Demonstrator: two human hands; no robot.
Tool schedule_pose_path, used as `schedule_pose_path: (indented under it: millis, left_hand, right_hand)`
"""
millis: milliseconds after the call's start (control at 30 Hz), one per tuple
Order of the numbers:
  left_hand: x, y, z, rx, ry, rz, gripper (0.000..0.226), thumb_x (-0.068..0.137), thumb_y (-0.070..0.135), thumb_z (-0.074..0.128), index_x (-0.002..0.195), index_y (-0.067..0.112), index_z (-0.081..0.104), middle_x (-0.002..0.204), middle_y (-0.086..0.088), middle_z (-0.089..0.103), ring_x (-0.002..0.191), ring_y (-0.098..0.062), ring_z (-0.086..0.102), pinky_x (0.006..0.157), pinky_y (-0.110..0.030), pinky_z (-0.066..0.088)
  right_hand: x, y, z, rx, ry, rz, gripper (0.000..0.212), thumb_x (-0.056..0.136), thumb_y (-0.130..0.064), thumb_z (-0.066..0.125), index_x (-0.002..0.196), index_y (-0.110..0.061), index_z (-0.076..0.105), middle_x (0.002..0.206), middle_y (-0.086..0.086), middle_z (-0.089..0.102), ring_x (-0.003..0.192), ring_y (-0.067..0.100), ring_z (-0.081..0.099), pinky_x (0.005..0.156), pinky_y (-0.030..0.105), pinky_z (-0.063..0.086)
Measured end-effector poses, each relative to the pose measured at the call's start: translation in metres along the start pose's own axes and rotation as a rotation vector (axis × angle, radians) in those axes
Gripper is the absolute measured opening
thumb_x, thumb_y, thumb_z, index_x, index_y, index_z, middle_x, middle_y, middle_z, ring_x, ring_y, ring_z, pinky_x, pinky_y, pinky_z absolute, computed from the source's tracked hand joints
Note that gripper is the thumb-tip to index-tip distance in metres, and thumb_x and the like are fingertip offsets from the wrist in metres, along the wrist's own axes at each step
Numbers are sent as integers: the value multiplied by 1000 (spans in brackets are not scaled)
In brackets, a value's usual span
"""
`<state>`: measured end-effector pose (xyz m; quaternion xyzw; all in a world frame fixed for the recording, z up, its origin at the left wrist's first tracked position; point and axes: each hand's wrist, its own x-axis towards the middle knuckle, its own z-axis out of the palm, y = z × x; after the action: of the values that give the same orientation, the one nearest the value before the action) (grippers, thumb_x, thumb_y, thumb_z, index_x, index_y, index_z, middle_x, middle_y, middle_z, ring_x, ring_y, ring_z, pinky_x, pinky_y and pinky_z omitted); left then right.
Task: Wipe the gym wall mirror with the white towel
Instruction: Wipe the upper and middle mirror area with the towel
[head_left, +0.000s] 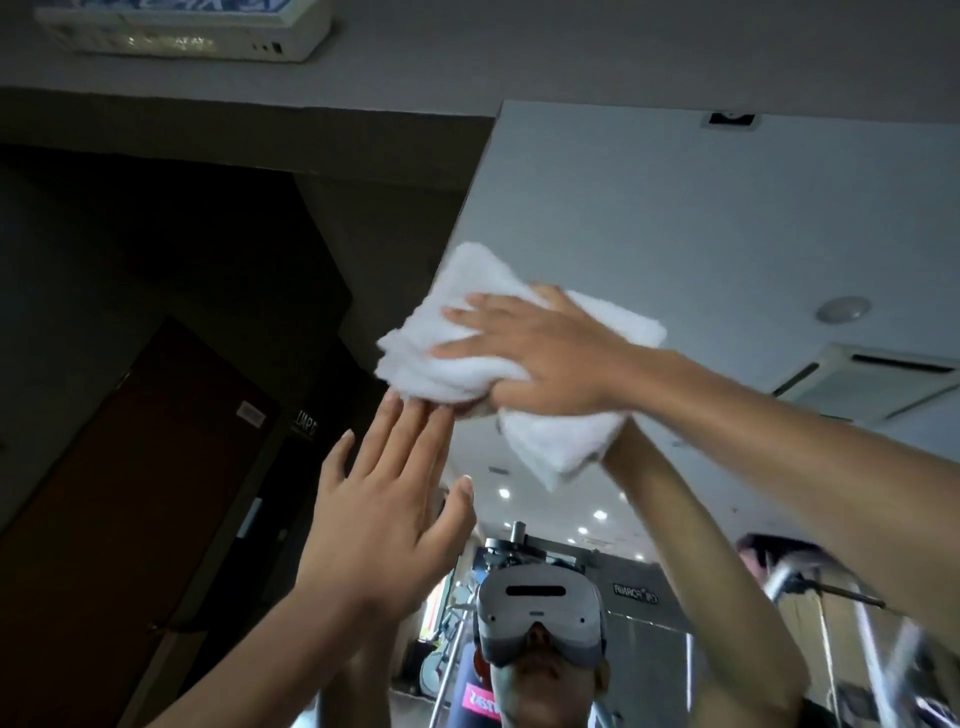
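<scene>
White towel (441, 353) high on mirror (701, 218), bunched under right hand (545, 353): fingers spread flat, pressing. Left hand (384, 519) flat, fingers straight, tips touching towel's lower edge. Risk: loose tail hangs below palm, could slip out on hard stroke; overhead reach, weak pressure, streaks likely. Mirror's left edge just beside towel, dark wall (208, 234) beyond; open glass rightward and down.

The white towel (467, 338) is thick terry cloth, soft, fluffy and matt. The mirror (675, 218) is smooth, glossy glass. The door (130, 493) looks like brown wood with a dull finish. In the reflection, the headset (537, 605) is smooth light plastic and the machine tubes (779, 578) are shiny metal.
</scene>
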<state>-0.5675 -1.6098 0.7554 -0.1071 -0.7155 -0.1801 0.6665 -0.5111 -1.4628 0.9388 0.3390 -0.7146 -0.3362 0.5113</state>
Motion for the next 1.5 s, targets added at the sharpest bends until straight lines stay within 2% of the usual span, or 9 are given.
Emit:
schedule_pose_path:
  millis: [233,400,567,767,1000,1133,1267,1433,1500]
  left_hand:
    - [-2,1,1,10,3,-29,70,91,64,-2,158,43,-1,164,18,-18,146,2,-27,125,-42,-2]
    - [-31,1,3,7,11,-85,71,94,65,-7,159,39,4,165,14,-12,151,-3,-18,125,-41,0]
    - [-34,1,4,15,1,-98,74,93,65,-7,160,37,9,167,12,-4,153,-6,-14,125,-43,-1]
    - [-32,-1,5,0,19,-97,73,94,66,-8,159,39,9,167,12,-5,152,-4,-15,125,-44,-3]
    - [-46,14,5,52,10,-155,70,98,55,3,161,28,16,168,3,-1,153,-10,-14,124,-46,-5]
    - [-39,30,1,91,-39,-150,79,93,53,4,161,13,7,167,-10,-10,153,-17,-20,123,-43,-12]
    - [-27,56,-2,58,-55,-67,82,92,55,8,161,10,3,167,-11,-12,152,-19,-21,119,-36,-22]
    - [-25,100,13,10,-77,-49,82,94,54,11,158,5,-3,166,-14,-13,151,-21,-23,123,-45,-13]
    - [-27,110,19,-9,-82,-84,80,96,53,13,157,6,-9,164,-15,-19,150,-24,-27,123,-47,-15]
  right_hand:
    - [41,1,16,13,287,683,54,99,-47,36,152,-41,30,166,-5,18,153,20,10,117,57,7]
    - [34,-74,33,-31,203,294,54,101,-50,34,154,-45,25,168,-8,11,154,16,3,118,54,3]
    - [-11,-21,19,-4,14,-2,62,88,-59,25,149,-57,23,165,-20,11,153,8,6,116,50,8]
    - [-8,5,19,19,286,718,55,96,-43,39,150,-41,33,165,-5,22,153,18,12,115,57,10]
    - [-65,-40,33,-27,101,23,61,89,-49,36,151,-47,33,165,-11,23,152,14,16,114,50,8]
    - [-96,50,12,8,233,576,64,87,-47,32,151,-42,34,162,-5,29,149,20,22,112,58,21]
    - [-101,51,17,44,310,985,59,97,-43,39,154,-38,29,166,-4,18,153,21,10,116,60,9]
    - [-147,-9,37,-71,152,336,64,89,-52,36,152,-42,35,165,-6,24,152,19,19,113,53,15]
    - [-167,11,30,-77,102,265,68,84,-52,29,150,-41,38,163,-6,28,151,19,23,112,55,19]
